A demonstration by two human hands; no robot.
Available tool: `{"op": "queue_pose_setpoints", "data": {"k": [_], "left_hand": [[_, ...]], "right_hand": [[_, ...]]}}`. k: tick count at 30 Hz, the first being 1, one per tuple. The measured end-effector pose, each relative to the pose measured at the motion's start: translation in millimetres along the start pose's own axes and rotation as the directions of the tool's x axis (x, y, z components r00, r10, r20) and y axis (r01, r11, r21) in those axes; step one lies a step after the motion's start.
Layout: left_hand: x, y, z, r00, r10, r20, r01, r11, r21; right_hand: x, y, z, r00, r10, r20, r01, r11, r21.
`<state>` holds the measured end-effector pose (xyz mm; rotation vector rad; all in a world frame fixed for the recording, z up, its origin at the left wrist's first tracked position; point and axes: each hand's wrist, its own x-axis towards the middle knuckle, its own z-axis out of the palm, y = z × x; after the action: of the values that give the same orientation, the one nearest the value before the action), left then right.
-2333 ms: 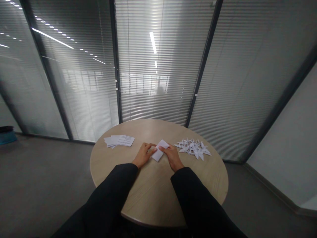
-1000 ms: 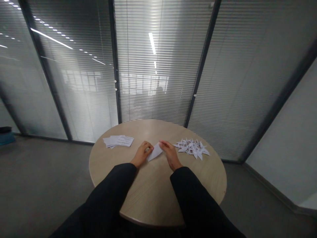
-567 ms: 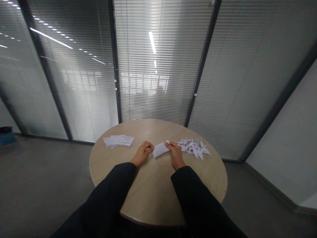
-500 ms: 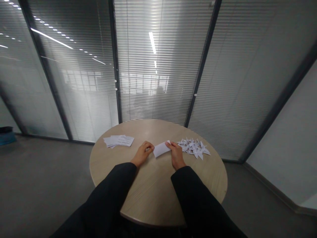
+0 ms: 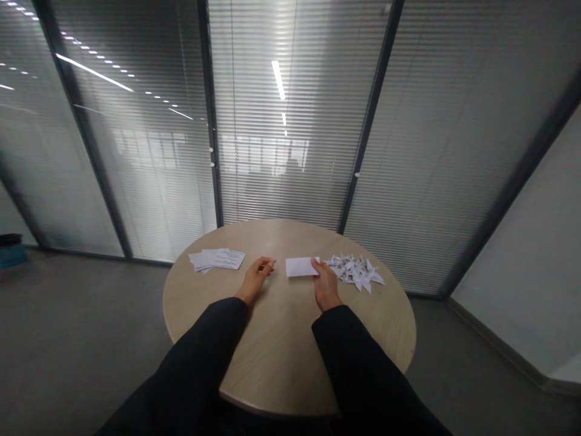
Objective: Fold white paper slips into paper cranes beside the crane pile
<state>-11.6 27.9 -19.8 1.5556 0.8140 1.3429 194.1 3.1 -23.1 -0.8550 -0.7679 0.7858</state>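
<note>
a: what's the biggest thing there?
b: the glass partition [image 5: 281, 181], blinds and dark frames, well beyond both hands.
a: next?
b: the round wooden table [image 5: 281, 351]. it spreads under and around both hands, and its far edge lies between them and the glass.
a: and then?
b: two dark sleeves [image 5: 190, 351], each running from a wrist back toward the body.
a: how are the hands themselves?
b: the left hand [image 5: 256, 277] is loosely curled, fingers half bent, nothing visible in its grasp; i can't see its thumb clearly. the right hand [image 5: 325, 286] is drawn in to a pinch, thumb on the front of a piece of paper.
a: anything around them?
b: a pile of pointed folded-paper shapes [image 5: 358, 272], just beside the right hand, on its outer side. then some overlapping white sheets [image 5: 218, 259], out to the left of the left hand; the top one has print too small to read.
a: and the smallest?
b: that pinched piece, the white paper strip [image 5: 299, 267]. it lies between the hands, held by its right end, with its other end near the left fingertips but apart from them.
</note>
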Motion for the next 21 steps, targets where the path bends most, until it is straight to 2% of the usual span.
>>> {"op": "queue_pose_setpoints", "data": {"k": [3, 6, 8, 12, 17, 19, 21], "left_hand": [[-7, 4, 8.5, 0.986, -0.083, 0.143, 0.097, 0.991, -0.092], [-13, 8, 13.7, 0.955, -0.084, 0.284, 0.119, 0.987, -0.110], [-15, 11, 15.0, 0.938, -0.079, 0.338, 0.121, 0.987, -0.104], [-16, 14, 15.8, 0.941, -0.082, 0.329, 0.122, 0.987, -0.105], [-15, 18, 17.5, 0.932, -0.098, 0.349, 0.176, 0.964, -0.199], [-15, 20, 17.9, 0.928, -0.112, 0.356, 0.198, 0.956, -0.215], [-16, 23, 17.6, 0.929, -0.122, 0.351, 0.205, 0.956, -0.211]], "right_hand": [[-6, -2, 8, 0.996, 0.073, 0.060, -0.077, 0.995, 0.059], [-11, -3, 12, 0.986, 0.104, 0.128, -0.115, 0.990, 0.081], [-13, -3, 13, 0.977, 0.122, 0.175, -0.138, 0.987, 0.081], [-15, -4, 15, 0.963, 0.146, 0.227, -0.164, 0.984, 0.066], [-20, -10, 17, 0.968, 0.142, 0.208, -0.145, 0.989, -0.001], [-21, -13, 17, 0.975, 0.114, 0.191, -0.103, 0.992, -0.067], [-22, -14, 16, 0.981, 0.036, 0.193, -0.005, 0.987, -0.160]]}}
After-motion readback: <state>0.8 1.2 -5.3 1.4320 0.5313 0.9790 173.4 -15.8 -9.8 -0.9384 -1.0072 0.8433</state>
